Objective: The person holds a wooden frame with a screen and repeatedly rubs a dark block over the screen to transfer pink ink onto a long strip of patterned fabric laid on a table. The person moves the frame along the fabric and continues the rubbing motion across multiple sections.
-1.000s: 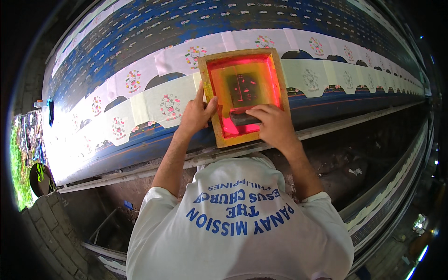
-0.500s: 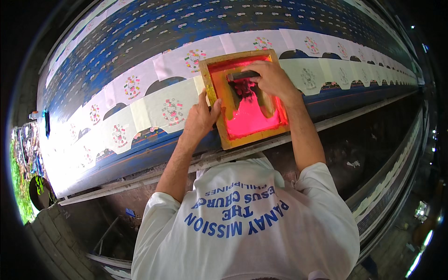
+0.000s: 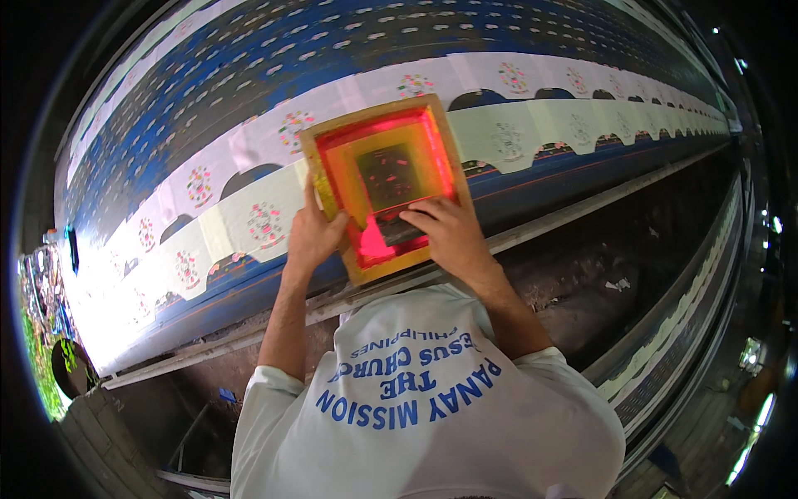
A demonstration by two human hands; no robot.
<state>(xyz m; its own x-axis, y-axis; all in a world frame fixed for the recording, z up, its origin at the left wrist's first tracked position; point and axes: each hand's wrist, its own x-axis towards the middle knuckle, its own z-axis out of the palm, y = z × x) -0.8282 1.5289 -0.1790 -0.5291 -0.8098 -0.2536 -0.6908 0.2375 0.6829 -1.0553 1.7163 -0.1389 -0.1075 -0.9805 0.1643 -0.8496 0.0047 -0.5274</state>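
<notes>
Head view showed a wood-framed screen (image 3: pixel 456 170) tilted slightly on the bench (image 3: pixel 532 181), over the row of pale cut pieces (image 3: pixel 544 111), with its near end beside the rail (image 3: pixel 573 227) along the bench's edge. Inside, a dark patterned window (image 3: pixel 387 173) sat in the middle, and bright pink ink (image 3: pixel 376 240) pooled at the near left.

The right hand (image 3: pixel 453 235) had its grip pinched on a dark squeegee (image 3: pixel 396 232), which lay across the near part of the screen, touching the ink. The left hand (image 3: pixel 314 239) was at the frame's left bar, thumb and forefinger parted along it; whether that grip clamped the wood or merely steadied it, I could not tell.

The likeliest trouble, I judged, was a shifted frame: only the left hand seemed to brace it, so an uneven push from the right could have turned it and doubled or blurred the pattern beneath. With the ink gathered to one side, a stroke might have loaded the blade unevenly and left part of the window thin. Pressing too hard could have forced ink past the outlines. Lifting crookedly might have dragged the piece below or smudged the neighbouring printed piece (image 3: pixel 265 225), which lay just beside the left hand.
</notes>
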